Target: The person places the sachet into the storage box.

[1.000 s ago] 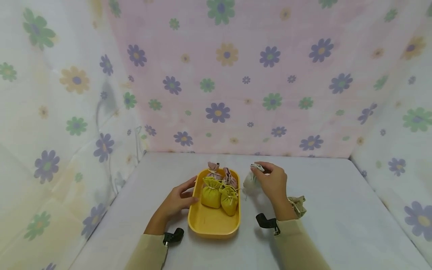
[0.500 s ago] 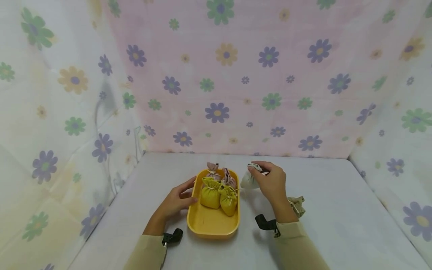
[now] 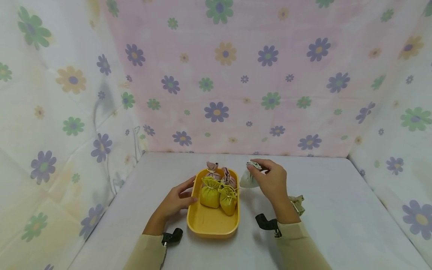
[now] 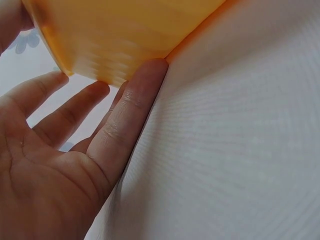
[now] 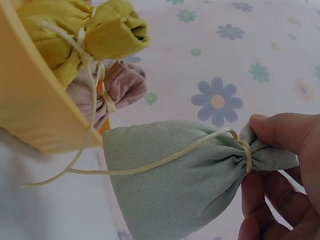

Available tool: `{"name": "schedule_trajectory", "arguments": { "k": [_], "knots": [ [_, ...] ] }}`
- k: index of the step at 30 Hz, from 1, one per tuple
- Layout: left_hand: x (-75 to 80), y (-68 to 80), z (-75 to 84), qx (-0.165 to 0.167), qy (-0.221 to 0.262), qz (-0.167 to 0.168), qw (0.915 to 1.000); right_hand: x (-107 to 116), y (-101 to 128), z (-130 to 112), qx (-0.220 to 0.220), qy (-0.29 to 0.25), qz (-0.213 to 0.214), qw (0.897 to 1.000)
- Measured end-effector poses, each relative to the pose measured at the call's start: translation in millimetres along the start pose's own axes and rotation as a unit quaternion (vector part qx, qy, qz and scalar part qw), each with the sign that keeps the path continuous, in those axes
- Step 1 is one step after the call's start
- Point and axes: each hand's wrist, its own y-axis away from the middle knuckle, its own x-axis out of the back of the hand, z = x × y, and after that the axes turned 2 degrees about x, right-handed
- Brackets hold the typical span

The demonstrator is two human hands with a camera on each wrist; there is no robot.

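Note:
A yellow tray [image 3: 212,227] holds two mustard drawstring pouches [image 3: 210,195] and two pinkish ones [image 3: 213,170]. My left hand [image 3: 173,200] touches its left side; in the left wrist view the straight fingers [image 4: 125,115] rest their tips on the outer wall, and the thumb lies at the rim in the head view. Between thumb and fingers, my right hand [image 3: 272,182] pinches the gathered neck of a pale grey-green drawstring pouch [image 5: 170,175]. This pouch hangs just beyond the tray's right rim, its cord trailing toward the tray.
An olive-beige pouch [image 3: 297,204] lies on the white table [image 3: 341,221], partly behind my right wrist. Flower-patterned cloth [image 3: 236,93] encloses the back and both sides. A black wrist camera [image 3: 266,222] juts from each forearm.
My right hand has shifted slightly left with the grey-green pouch, bringing it closer to the tray's right rim. The left hand and the tray keep about the same place.

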Motion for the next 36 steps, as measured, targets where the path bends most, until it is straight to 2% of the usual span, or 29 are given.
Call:
{"name": "schedule_trajectory", "arguments": {
  "k": [19,30,36],
  "knots": [
    [1.6,0.7,-0.3,-0.007,-0.001,-0.005,1.0,15,5,-33,-0.014,-0.03,-0.03,0.999],
    [1.6,-0.6,-2.2,0.0,0.0,-0.005,1.0,19,12,-47,0.03,-0.027,-0.04,0.998],
    [0.8,-0.3,-1.7,-0.002,-0.002,0.0,1.0,21,16,-57,0.039,-0.031,-0.046,0.998]
  ]
}}
